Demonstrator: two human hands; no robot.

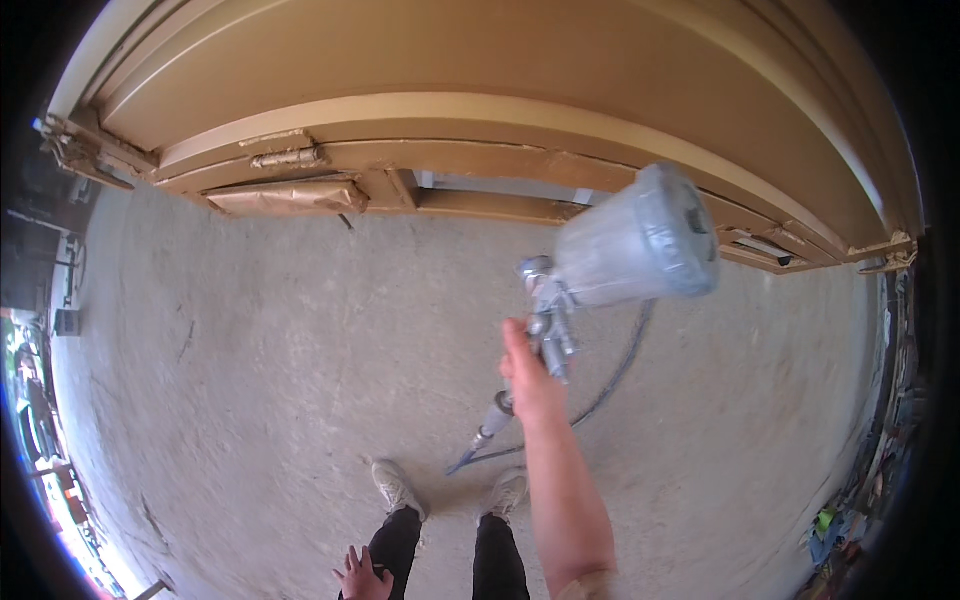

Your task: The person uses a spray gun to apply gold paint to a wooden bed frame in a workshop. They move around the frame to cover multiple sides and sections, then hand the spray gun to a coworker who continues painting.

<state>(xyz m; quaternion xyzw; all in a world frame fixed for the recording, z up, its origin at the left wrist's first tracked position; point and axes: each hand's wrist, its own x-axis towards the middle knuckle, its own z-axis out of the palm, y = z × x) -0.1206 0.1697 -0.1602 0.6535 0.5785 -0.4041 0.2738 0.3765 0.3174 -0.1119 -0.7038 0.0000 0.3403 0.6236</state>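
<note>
My right hand (pixel 530 370) is wrapped round the handle of a silver paint spray gun (pixel 545 300). A translucent, whitish cup (pixel 635 240) is fixed to the gun and tilts out to the right. Below the grip, a dark air hose (pixel 610 385) joins the gun and curves over the floor. In front of the gun stands a large metal panel (pixel 480 60) coated in brownish gold; the cup covers part of its lower frame. Low by my left leg, my left hand (pixel 362 577) hangs with its fingers spread and holds nothing.
Grey concrete floor (pixel 250 350) lies under my shoes (pixel 398 488). A wrapped, gold-coated box (pixel 288 197) and a hinge-like fitting (pixel 288 158) are on the panel's lower frame. Clutter (pixel 840 530) lines the right edge, and more objects (pixel 65 500) stand along the left.
</note>
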